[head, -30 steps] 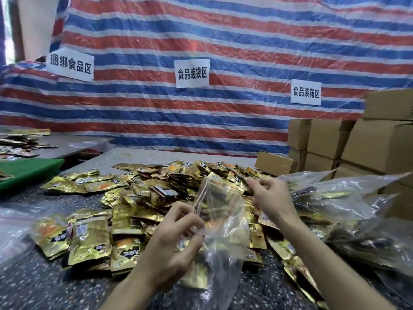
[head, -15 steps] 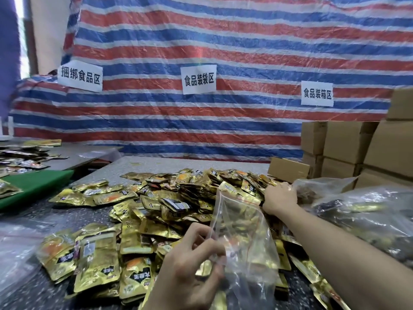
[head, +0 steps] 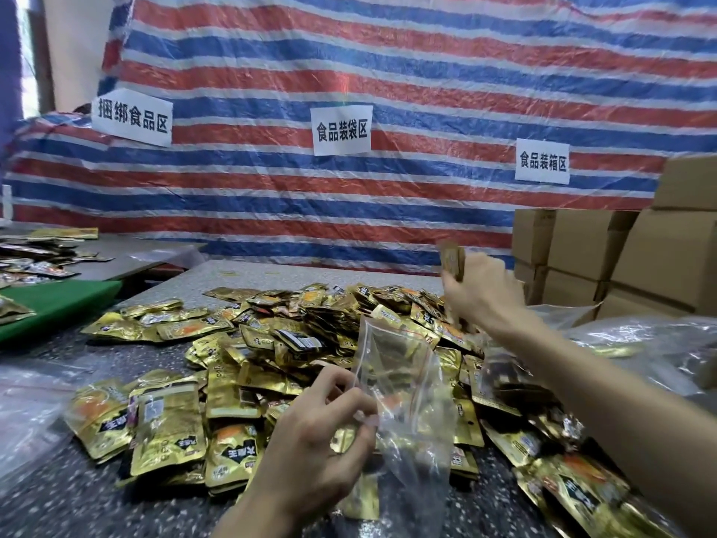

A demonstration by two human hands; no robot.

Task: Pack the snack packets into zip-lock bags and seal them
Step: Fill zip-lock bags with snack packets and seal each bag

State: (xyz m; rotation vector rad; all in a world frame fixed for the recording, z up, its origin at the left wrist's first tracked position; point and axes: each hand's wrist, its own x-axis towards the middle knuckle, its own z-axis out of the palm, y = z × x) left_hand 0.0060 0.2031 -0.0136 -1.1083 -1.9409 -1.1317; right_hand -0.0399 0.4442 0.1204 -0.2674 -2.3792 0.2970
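A big heap of gold snack packets (head: 271, 351) covers the speckled table (head: 46, 498). My left hand (head: 318, 432) pinches the edge of a clear zip-lock bag (head: 403, 386), which hangs upright with its mouth open above the heap. My right hand (head: 481, 293) is raised over the far right side of the heap and grips a small stack of gold packets (head: 452, 260), lifted clear of the pile. The bag looks empty apart from packets seen through it.
Cardboard boxes (head: 640, 258) are stacked at the right. Filled clear bags (head: 640, 343) lie at the right edge, loose plastic (head: 27, 405) at the left. A green board (head: 58, 304) and a side table with more packets (head: 42, 258) stand left. A striped tarp (head: 388, 91) hangs behind.
My right hand let go of the bag, reached into the far side of the heap, and has now lifted a small stack of packets. My left hand keeps holding the bag.
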